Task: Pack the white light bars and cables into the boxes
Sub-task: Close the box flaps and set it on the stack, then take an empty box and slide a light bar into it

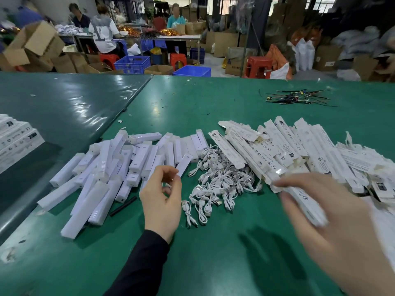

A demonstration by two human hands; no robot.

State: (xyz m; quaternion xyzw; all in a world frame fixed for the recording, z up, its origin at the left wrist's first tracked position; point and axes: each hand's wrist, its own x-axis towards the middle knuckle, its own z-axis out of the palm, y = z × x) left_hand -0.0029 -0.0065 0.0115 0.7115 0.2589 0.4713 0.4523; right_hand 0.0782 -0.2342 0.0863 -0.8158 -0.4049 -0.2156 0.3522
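Light bars [111, 167] beside cables [215, 180], boxes [299, 150].

A green counter [213, 253] fills the foreground, with a tangle of thin dark and coloured wires [296, 97] lying on it well beyond the right grip and a short black rod [123, 206] just left of the left grip. Behind it, seated workers [104, 33] sit at a far bench amid cardboard cartons [34, 42], blue crates [132, 64] and red stools [257, 66].
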